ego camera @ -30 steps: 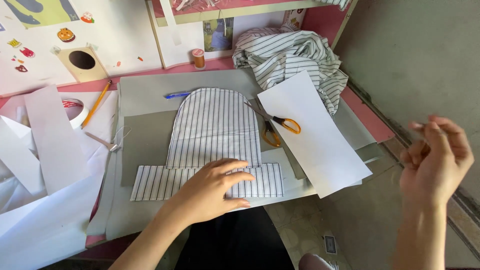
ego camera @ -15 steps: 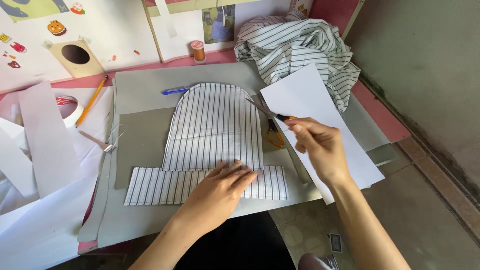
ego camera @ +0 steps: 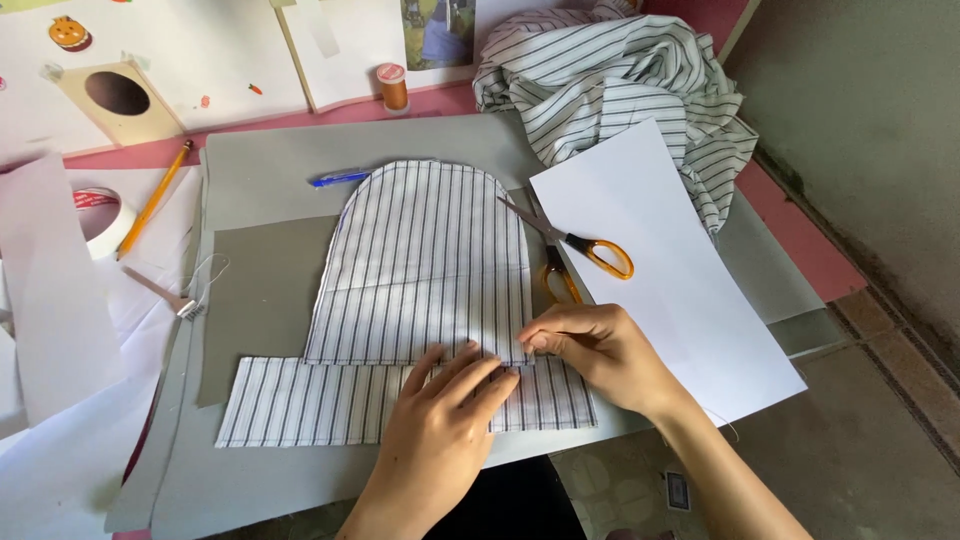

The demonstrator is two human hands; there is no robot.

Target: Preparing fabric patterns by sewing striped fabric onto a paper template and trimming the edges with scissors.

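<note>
An arch-shaped piece of striped fabric (ego camera: 425, 260) lies on a grey board (ego camera: 260, 170), its straight lower edge overlapping a long striped fabric strip (ego camera: 300, 400). My left hand (ego camera: 440, 425) rests flat on the strip just below that edge, fingers spread and pressing down. My right hand (ego camera: 600, 355) has thumb and forefinger pinched together at the arch piece's lower right corner. Orange-handled scissors (ego camera: 575, 250) lie just beyond my right hand, partly on a white paper sheet (ego camera: 660, 260).
A heap of striped cloth (ego camera: 620, 80) lies at the back right. A blue pen (ego camera: 338, 179), pencil (ego camera: 152, 200), tape roll (ego camera: 105, 215), small metal tool (ego camera: 165, 295) and thread spool (ego camera: 392, 87) sit left and behind. The table edge drops to the floor on the right.
My right hand came in from off the table on the right, passed the scissors, and now pinches the arch piece's corner. My left hand slid slightly right along the strip.
</note>
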